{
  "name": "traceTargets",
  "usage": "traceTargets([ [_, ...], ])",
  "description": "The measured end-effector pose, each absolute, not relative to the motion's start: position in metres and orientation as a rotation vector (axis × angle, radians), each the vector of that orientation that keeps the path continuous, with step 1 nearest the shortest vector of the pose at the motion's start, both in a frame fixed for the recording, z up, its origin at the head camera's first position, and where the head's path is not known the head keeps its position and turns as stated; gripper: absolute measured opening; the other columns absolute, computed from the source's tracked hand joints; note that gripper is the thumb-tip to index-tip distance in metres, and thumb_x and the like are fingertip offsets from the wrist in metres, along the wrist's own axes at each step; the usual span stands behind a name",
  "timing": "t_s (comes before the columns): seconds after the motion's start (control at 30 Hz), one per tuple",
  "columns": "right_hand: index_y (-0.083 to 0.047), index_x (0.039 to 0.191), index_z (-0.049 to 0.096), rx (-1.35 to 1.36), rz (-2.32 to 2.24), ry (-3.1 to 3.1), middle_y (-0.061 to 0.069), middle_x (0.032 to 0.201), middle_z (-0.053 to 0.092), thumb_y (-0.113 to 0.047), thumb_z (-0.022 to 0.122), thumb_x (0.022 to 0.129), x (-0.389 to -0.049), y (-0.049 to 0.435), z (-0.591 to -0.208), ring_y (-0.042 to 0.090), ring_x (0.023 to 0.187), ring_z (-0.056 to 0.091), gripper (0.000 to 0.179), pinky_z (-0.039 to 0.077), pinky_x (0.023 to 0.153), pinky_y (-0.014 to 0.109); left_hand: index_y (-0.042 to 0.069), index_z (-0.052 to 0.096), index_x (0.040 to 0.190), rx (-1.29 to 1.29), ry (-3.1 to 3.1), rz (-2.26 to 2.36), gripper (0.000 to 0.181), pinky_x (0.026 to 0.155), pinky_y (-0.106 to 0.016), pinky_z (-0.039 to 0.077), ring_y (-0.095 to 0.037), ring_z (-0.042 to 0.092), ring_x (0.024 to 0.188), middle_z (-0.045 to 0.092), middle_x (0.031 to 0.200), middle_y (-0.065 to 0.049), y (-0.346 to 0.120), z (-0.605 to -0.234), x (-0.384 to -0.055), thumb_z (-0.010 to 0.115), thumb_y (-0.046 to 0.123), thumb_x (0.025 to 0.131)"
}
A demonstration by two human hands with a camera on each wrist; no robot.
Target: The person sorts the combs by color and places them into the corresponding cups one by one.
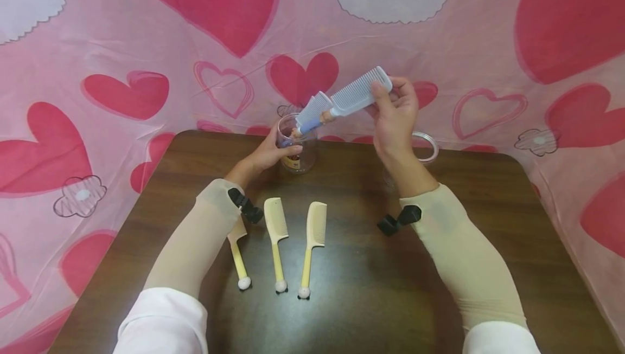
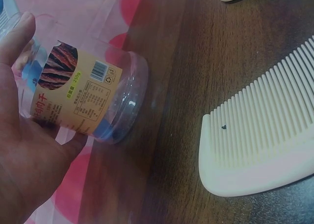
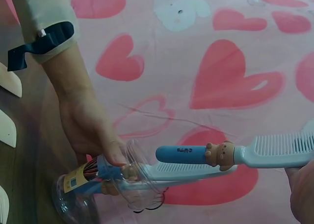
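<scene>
Pale-blue toothed comb (image 1: pixel 360 94), R hand (image 1: pixel 397 118); 1 clear cyl. jar (image 2: pixel 88 89), L hand (image 1: pixel 268 152)

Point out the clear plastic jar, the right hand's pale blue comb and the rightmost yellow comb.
Clear plastic jar (image 2: pixel 81 92), left wrist view: its label.
Held pale blue comb (image 3: pixel 223 154), right wrist view: its brown animal ornament.
Rightmost yellow comb (image 1: pixel 307 263), head view: its handle.
</scene>
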State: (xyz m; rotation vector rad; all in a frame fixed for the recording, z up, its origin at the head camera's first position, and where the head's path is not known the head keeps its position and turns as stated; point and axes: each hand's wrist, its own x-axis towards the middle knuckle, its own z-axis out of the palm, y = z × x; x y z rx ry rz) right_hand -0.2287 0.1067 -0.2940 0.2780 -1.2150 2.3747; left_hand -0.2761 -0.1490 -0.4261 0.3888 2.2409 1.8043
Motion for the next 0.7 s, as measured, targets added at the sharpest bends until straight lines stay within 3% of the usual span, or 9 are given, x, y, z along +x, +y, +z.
traceTargets([
  [0.37,-0.011,0.091,0.06,0.242,2.331,-1.35,0.007,0.091,0.071,0.01,0.064,0.094,-0.241,0.091,-0.307,0.021,0.088,0.069,0.021,0.059,0.088,0.044,0.021,0.013,0.161,0.394,2.217,1.804,0.09,0.123,-0.058,0.017,-0.033,0.027,0.149,0.027,0.162,-0.014,-0.15,-0.427,-0.28,0.072,0.012,0.093],
  [0.7,-0.01,0.092,0.062,0.229,2.349,-1.433,0.006,0.094,0.071,0.009,0.065,0.094,-0.247,0.076,-0.317,0.022,0.091,0.069,0.019,0.059,0.088,0.045,0.024,0.018,0.159,0.415,2.271,1.814,0.086,0.122,-0.053,0.021,-0.028,0.033,0.146,0.034,0.158,-0.011,-0.149,-0.43,-0.278,0.073,0.014,0.093],
])
